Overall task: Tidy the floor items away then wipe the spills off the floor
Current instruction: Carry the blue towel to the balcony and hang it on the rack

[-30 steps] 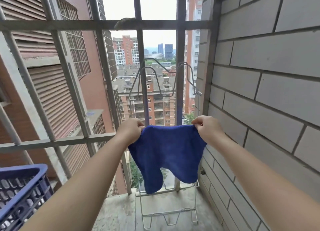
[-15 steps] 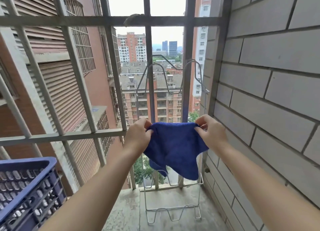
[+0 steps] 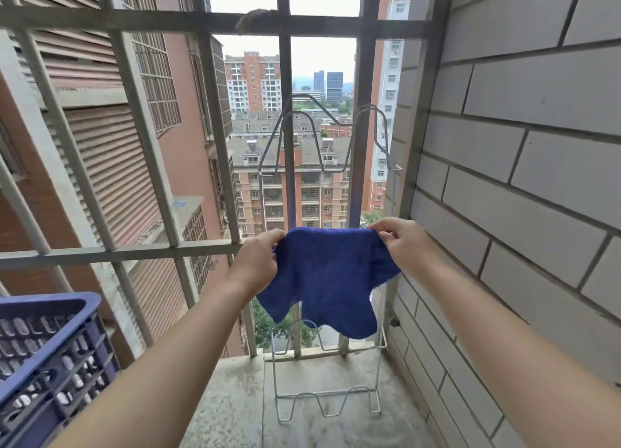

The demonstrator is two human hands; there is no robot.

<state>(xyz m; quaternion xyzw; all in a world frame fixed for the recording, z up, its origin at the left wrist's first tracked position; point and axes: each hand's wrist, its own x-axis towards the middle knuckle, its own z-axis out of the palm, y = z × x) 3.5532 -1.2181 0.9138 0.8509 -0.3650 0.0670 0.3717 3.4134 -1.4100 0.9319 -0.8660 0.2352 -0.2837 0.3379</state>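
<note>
Head view, cloth held at the window grille. The blue cloth hung in the air between both hands, in front of the wire rack. The rack stood on the concrete ledge against the window grille, just beside the brick wall. Whether the cloth touched the rack's wire could not be told.

The step in hand was judged to be handling the wiping cloth at its rack, either hanging it or taking it off; the view did not settle which. To do it well, both top corners should stay pinched so the upper edge remains spread and level. If the cloth is being hung, that edge should then be carried over an upper loop of the rack before either corner is let go. The cloth should stay on the near side of the bars, since a dropped corner could slip out through a gap.

Left hand: fingers curled and pinching the cloth's top left corner, back of the hand toward the camera. Right hand: fingers and thumb pinching the top right corner, hand near the wall. Both forearms reached forward and converged on the cloth. A blue crate sat at lower left, well apart from the cloth.
</note>
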